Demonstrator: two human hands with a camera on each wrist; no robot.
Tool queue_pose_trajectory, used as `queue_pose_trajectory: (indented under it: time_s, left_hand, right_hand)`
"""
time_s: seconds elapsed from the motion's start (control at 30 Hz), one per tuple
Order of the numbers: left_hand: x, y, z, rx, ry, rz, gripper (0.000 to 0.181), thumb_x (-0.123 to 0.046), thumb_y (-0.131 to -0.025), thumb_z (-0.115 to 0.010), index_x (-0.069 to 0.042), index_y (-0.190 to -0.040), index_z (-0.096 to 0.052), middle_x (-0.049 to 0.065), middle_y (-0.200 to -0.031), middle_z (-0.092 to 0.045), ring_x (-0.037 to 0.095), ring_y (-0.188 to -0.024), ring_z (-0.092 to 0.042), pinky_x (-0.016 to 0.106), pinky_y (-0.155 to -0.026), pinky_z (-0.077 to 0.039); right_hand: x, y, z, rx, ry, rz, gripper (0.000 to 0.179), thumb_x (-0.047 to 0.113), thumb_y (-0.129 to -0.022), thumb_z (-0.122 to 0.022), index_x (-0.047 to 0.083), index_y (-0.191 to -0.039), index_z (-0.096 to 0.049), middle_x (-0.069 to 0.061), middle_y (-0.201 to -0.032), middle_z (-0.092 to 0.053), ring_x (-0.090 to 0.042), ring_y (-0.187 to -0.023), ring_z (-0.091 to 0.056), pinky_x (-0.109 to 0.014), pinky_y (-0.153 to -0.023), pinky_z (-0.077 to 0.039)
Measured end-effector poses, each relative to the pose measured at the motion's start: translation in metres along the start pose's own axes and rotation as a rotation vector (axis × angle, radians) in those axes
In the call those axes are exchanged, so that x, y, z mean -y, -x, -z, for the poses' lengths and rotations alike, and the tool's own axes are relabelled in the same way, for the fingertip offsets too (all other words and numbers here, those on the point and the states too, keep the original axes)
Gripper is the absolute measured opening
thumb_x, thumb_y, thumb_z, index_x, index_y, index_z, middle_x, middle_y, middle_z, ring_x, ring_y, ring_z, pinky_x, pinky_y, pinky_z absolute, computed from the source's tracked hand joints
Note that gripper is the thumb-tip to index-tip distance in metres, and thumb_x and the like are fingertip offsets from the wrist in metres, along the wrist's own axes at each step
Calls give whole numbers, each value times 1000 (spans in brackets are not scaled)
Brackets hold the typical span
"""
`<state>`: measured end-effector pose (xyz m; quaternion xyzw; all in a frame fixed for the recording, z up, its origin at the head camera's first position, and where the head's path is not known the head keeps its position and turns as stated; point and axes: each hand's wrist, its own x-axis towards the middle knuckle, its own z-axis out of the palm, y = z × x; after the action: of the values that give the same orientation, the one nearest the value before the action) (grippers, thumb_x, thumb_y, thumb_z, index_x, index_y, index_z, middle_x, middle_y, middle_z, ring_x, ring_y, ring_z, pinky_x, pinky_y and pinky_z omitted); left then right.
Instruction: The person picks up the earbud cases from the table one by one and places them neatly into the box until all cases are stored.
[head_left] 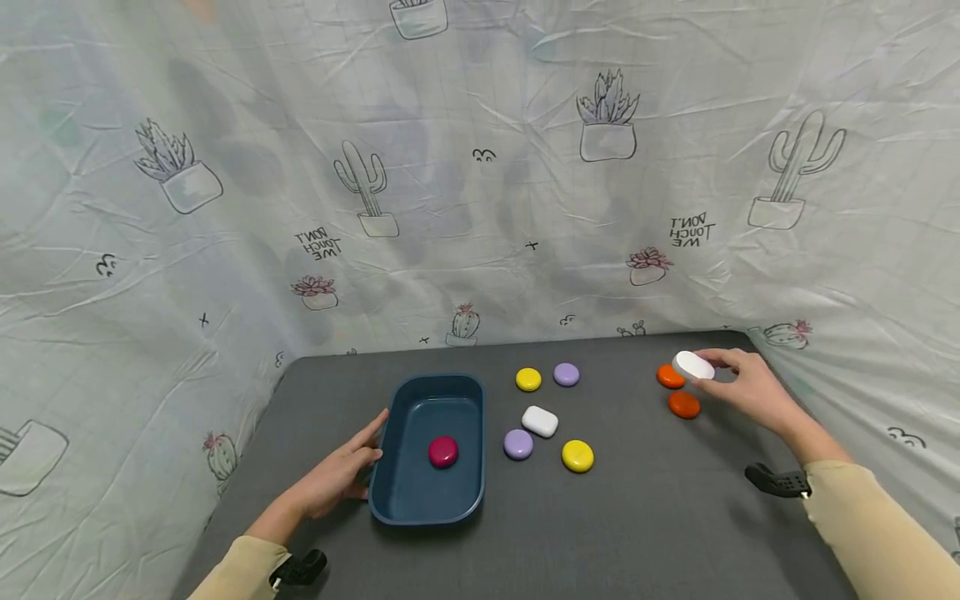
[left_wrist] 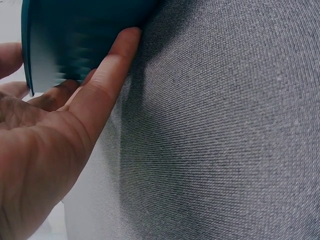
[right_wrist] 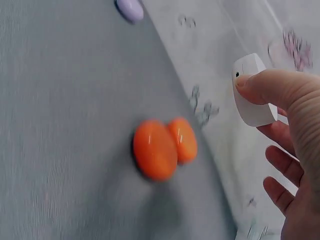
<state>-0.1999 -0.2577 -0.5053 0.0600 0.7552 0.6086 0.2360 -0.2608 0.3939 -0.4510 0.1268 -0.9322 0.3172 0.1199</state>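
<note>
My right hand (head_left: 742, 387) pinches a white oval piece (head_left: 693, 367) between thumb and fingers, raised above the table at the right. In the right wrist view the thumb presses on the face of that piece, beside a small dark mark. Two glossy orange discs (head_left: 684, 405) lie just below and left of this hand. On the other side, my left hand (head_left: 341, 475) rests against the left wall of a dark blue rectangular tray (head_left: 427, 512). Its fingers (left_wrist: 107, 75) reach along the outer wall in the left wrist view. Inside the tray sits one dark red disc (head_left: 443, 452).
Right of the tray lie two yellow discs (head_left: 577, 456), two lilac discs (head_left: 518, 444) and a white rounded block (head_left: 540, 421). All rest on a dark grey tabletop (head_left: 630, 533). A cactus-printed sheet (head_left: 510, 208) hangs behind the table's back edge.
</note>
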Motion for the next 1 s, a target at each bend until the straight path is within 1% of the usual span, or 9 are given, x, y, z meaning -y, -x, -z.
queue_pose_trajectory:
  time_s: [0.1, 0.23, 0.33, 0.5, 0.57, 0.73, 0.8, 1.0]
  left_hand:
    - [0, 0, 0, -2, 2, 4, 66, -21, -112, -40, -39, -165, -7, 22, -167, -8, 50, -147, -18, 56, -88, -53]
    - [0, -1, -1, -14, 7, 7, 65, -20, -111, -40, -40, -165, -9, 21, -167, -12, 49, -146, -21, 56, -88, -53]
    - [0, 0, -2, -18, 1, 3, 65, -20, -111, -40, -40, -165, -9, 21, -167, -12, 49, -146, -22, 56, -88, -53]
    - [-1, 1, -2, -11, -5, -7, 66, -19, -111, -39, -38, -165, -8, 22, -167, -10, 50, -146, -21, 55, -88, -53]
    - [-1, 0, -1, -6, -2, -9, 66, -19, -111, -40, -38, -165, -7, 22, -167, -11, 50, -146, -22, 54, -88, -53]
    - [-1, -2, 0, 3, 0, -12, 66, -19, -111, -41, -38, -165, -8, 22, -166, -13, 50, -146, -22, 54, -88, -53]
    - [0, -2, 0, 3, 3, -12, 66, -20, -111, -42, -39, -165, -9, 22, -167, -12, 50, -146, -21, 54, -88, -53]
    - [2, -2, 0, 5, 18, -18, 64, -22, -112, -41, -41, -165, -10, 21, -168, -9, 51, -148, -17, 54, -89, -53]
  right_hand:
    - [16, -7, -4, 31, -28, -12, 51, 32, -92, -78, 4, -133, -66, -19, -125, -63, -33, -115, -44, -45, -85, -35]
    - [37, -17, -12, 58, -58, -6, 51, 35, -92, -79, 9, -134, -67, -13, -121, -62, -32, -120, -39, -47, -88, -32]
    - [51, -25, -18, 65, -59, 24, 48, 35, -91, -80, 13, -132, -68, -9, -117, -62, -31, -119, -40, -46, -88, -31]
    - [72, -37, -31, 81, -66, 61, 46, 31, -90, -81, 12, -130, -69, -8, -118, -63, -33, -120, -41, -50, -92, -30]
    - [80, -42, -38, 93, -84, 69, 47, 29, -89, -83, 13, -130, -69, -8, -118, -63, -32, -120, -41, -50, -93, -31]
    - [104, -51, -54, 135, -110, 125, 49, 30, -88, -83, 14, -132, -68, -5, -119, -63, -27, -115, -42, -47, -89, -34]
    - [114, -55, -60, 148, -116, 155, 49, 30, -88, -84, 14, -132, -69, -4, -119, -64, -26, -113, -43, -47, -89, -35]
    - [143, -64, -81, 200, -156, 203, 49, 30, -88, -83, 17, -133, -68, 0, -120, -63, -26, -120, -44, -50, -94, -37]
